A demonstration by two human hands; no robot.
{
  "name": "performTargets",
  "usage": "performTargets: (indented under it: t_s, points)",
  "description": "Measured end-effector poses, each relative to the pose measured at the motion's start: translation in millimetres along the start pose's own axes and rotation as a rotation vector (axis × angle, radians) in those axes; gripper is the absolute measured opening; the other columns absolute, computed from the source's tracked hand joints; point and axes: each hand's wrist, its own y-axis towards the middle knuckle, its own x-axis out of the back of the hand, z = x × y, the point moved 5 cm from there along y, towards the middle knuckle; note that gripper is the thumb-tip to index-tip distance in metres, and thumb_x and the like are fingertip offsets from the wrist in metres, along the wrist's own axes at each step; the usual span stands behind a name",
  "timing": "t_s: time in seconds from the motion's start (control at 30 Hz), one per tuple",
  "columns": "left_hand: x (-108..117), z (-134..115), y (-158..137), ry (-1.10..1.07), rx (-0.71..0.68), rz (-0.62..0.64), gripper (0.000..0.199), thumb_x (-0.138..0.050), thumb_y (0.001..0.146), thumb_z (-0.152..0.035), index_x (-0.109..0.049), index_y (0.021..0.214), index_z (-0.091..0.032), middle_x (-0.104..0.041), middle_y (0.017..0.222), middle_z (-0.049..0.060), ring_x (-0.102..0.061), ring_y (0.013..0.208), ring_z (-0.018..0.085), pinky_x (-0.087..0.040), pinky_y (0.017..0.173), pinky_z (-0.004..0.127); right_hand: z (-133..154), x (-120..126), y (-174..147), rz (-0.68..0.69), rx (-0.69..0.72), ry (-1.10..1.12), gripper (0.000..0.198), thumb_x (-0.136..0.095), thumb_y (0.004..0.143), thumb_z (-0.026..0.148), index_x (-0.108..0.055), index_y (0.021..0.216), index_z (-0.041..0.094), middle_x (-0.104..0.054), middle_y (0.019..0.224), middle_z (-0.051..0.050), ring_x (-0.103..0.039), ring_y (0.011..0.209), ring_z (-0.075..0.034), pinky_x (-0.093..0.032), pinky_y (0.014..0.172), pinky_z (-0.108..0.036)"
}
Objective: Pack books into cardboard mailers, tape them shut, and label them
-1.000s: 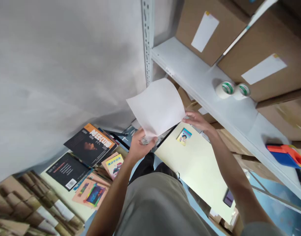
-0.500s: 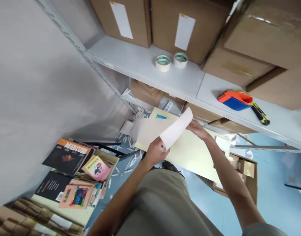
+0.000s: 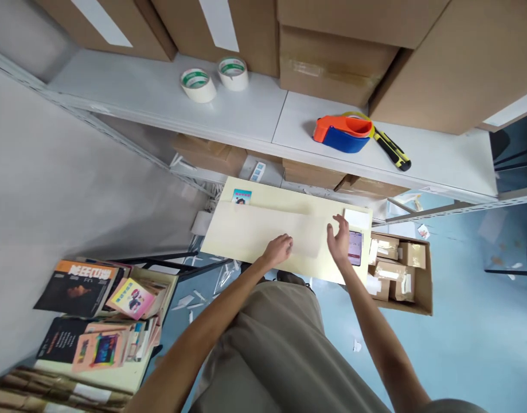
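A long sheet of whitish paper (image 3: 267, 226) lies flat across the cream tabletop (image 3: 224, 244). My left hand (image 3: 277, 251) rests at the sheet's near edge, its fingers curled in and no object showing in them. My right hand (image 3: 339, 236) hovers by the sheet's right end, thumb and fingers apart, holding nothing. Just right of it a phone (image 3: 355, 248) with a lit screen lies on the table, below a white pad (image 3: 356, 219). At the far left, a small blue booklet (image 3: 241, 196) is partly covered by the sheet.
On the shelf (image 3: 254, 123) ahead are tape rolls (image 3: 198, 86), an orange-blue tape dispenser (image 3: 344, 135) and a yellow-black utility knife (image 3: 392, 150), before large cartons (image 3: 332, 63). An open box of small parcels (image 3: 424, 281) stands at right. Books and magazines (image 3: 76, 288) fill the left.
The curled paper, held in both hands before, is now spread flat on the table. My right hand has let go and opened. The view has shifted to the right.
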Motion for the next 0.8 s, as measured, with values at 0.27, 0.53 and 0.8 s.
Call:
performTargets:
  t_s: [0.27,0.53,0.8]
  points:
    - [-41.8,4.7,16.9,-0.039,-0.062,0.16,0.041,-0.083,0.088,-0.033,-0.072,0.125,-0.02,-0.071,0.134,0.015,-0.067,0.129,0.031,-0.054,0.114,0.042,-27.2,-84.3,-65.2,0.564,0.017,-0.414,0.044,-0.056,0.105,0.023,-0.071,0.146,0.016,-0.058,0.165,-0.02,-0.053,0.155,-0.035,-0.036,0.132,-0.053]
    - [21.4,122.3,-20.6,-0.032,0.249,-0.093,0.058,-0.07,0.094,-0.031,-0.058,0.148,-0.017,-0.056,0.161,0.022,-0.048,0.156,0.036,-0.041,0.131,0.049,-55.2,-99.4,-82.5,0.687,-0.081,-0.521,0.045,-0.056,0.103,0.018,-0.072,0.146,0.017,-0.047,0.175,-0.016,-0.045,0.161,-0.034,-0.036,0.133,-0.05]
    - [62.1,222.1,-71.2,0.097,0.488,-0.065,0.075,-0.068,0.095,-0.038,-0.043,0.161,-0.013,-0.033,0.178,0.027,-0.034,0.164,0.043,-0.04,0.129,0.054,-10.3,-138.7,-63.2,0.618,-0.14,-0.363,0.041,-0.052,0.106,0.025,-0.074,0.14,0.018,-0.07,0.149,-0.019,-0.067,0.139,-0.034,-0.052,0.118,-0.047]
